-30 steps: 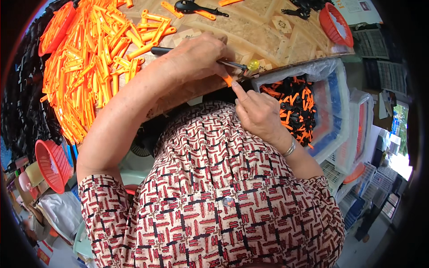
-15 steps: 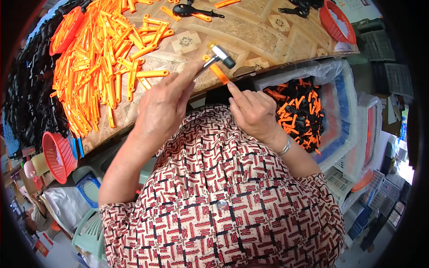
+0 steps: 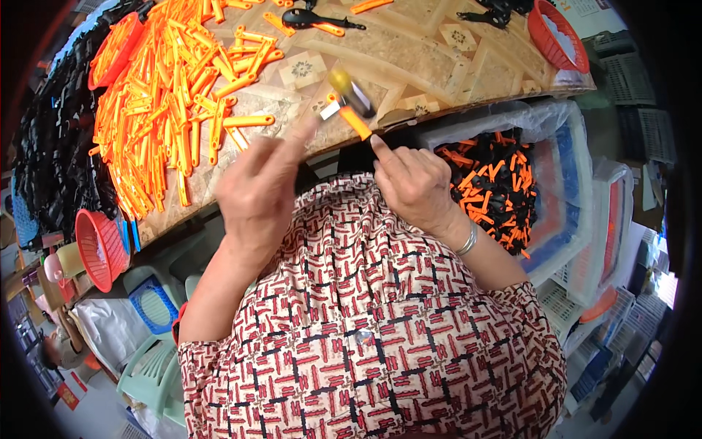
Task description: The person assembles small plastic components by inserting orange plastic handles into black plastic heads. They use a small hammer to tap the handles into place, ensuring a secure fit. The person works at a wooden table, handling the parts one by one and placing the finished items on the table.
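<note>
My left hand (image 3: 259, 186), smeared by motion, is closed round the handle of a small two-faced mallet (image 3: 358, 99). Its blurred head has a yellow face and a black face and hovers at the table's near edge. Just under the head lies an orange plastic handle piece (image 3: 355, 124), slanted over the edge. My right hand (image 3: 415, 179) is curled, its fingertips gripping the near end of that piece. A metal bracelet (image 3: 469, 238) circles my right wrist.
Loose orange pieces (image 3: 157, 110) cover the table's left side beside a heap of black parts (image 3: 55, 146). Red baskets (image 3: 101, 249) stand at the table's edges. A plastic-lined crate (image 3: 559, 183) right of me holds orange-and-black pieces (image 3: 493, 194). One black tool (image 3: 311, 20) lies at the back.
The mallet has swung and its head has turned, with the yellow face now showing larger. My left hand has shifted slightly down and left. My right hand stays at the orange piece.
</note>
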The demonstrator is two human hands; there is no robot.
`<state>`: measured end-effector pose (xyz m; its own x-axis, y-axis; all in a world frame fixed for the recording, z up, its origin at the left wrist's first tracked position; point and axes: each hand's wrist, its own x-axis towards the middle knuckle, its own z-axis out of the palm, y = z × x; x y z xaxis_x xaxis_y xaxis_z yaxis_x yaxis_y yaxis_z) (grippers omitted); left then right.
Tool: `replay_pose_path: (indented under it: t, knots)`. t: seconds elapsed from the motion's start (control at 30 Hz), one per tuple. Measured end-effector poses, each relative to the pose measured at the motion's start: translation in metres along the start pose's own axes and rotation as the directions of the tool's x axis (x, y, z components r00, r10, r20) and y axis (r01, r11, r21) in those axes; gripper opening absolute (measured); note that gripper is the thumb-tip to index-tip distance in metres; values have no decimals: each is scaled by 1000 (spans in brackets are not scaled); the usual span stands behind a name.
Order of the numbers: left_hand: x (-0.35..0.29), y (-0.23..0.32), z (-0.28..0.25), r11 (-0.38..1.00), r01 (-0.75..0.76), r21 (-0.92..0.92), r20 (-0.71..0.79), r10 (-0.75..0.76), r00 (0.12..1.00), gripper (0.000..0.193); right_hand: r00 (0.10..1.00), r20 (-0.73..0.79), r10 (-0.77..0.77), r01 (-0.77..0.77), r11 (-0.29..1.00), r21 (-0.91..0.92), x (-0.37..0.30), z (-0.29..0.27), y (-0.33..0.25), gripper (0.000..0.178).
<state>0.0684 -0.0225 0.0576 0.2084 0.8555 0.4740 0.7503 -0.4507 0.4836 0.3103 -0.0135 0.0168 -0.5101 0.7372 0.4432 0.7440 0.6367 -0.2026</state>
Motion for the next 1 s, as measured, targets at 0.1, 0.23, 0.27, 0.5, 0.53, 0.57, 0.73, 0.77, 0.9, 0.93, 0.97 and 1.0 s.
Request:
replay_pose_path:
  t: [0.1, 0.23, 0.27, 0.5, 0.53, 0.57, 0.73, 0.77, 0.9, 0.93, 0.97, 1.0]
  knots:
    - [7, -6, 4, 991, -119, 67, -171, 129, 977, 51, 1000, 14, 16, -17, 1000, 18, -1, 3, 0, 36]
    - [1, -14, 12, 971, -120, 208, 94, 103, 990, 50, 1000, 20, 12, -12, 1000, 11, 1, 3, 2, 37]
    - [2, -15, 7, 959, -188, 211, 29, 186, 982, 50, 1000, 20, 5, -6, 1000, 13, 1, 3, 2, 37]
    - [-5, -30, 5, 998, 48, 31, 124, -52, 991, 49, 990, 72, 120, -131, 974, 185, 7, 0, 13, 43]
    - [-9, -32, -1, 995, 103, -14, 71, -102, 992, 48, 985, 62, 162, -172, 949, 262, -1, -2, 22, 45]
    - [-13, -33, -6, 985, 158, -61, 21, -157, 987, 48, 942, 155, 298, -333, 891, 309, -5, -14, 30, 45]
    - [-51, -59, -37, 973, 226, 41, -82, -222, 972, 47, 847, 483, 224, -227, 972, -52, -44, -105, 132, 37]
    - [-62, -67, -43, 959, 235, 156, -84, -224, 971, 49, 851, 481, 212, -167, 977, -134, -41, -116, 132, 35]
    - [-50, -66, -47, 897, 205, 392, -14, -217, 976, 55, 943, 295, 153, -94, 974, -206, -10, -121, 124, 26]
    - [-42, -67, -46, 881, 122, 458, -4, -136, 991, 55, 969, 206, 138, -107, 982, -156, 5, -113, 115, 24]
    - [-41, -71, -39, 875, 106, 472, 78, -161, 984, 52, 985, 145, 92, -74, 989, -128, 20, -102, 105, 24]
    - [-33, -72, -37, 889, 78, 452, 129, -151, 980, 52, 995, 86, 44, -35, 995, -96, 35, -89, 95, 23]
